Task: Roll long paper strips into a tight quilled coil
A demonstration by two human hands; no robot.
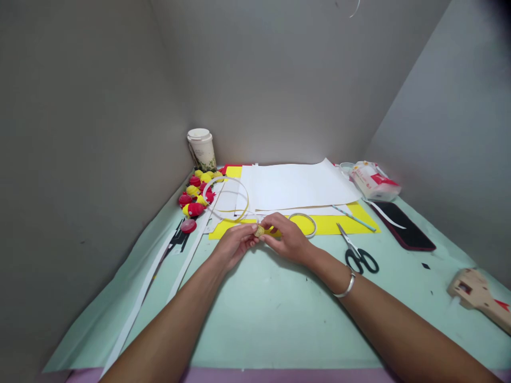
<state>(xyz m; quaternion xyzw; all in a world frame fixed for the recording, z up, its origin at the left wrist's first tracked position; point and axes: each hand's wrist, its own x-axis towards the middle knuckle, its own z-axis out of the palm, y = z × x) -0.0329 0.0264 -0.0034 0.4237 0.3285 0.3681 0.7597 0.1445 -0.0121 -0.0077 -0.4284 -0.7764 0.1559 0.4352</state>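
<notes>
Both my hands meet above the middle of the green table [279,319]. Between their fingertips is a small yellowish coil-like piece [259,231]. My left hand [236,244] pinches it from the left. From the right, my right hand [288,237] grips it with thumb and fingers; a silver bracelet [348,284] is on that wrist. A large white and yellow paper ring [246,205] stands just behind my left hand, and a thin white strip seems to run from it toward the fingers. Another pale ring [314,227] lies behind my right hand.
Red and yellow paper pieces [194,190] cluster at the left, near a lidded cup [202,150]. White paper [295,186] covers yellow sheets. Scissors [356,254], a phone [407,226], a tissue pack [373,181] and a glue gun [475,291] lie rightward. Long white strips [139,298] lie left.
</notes>
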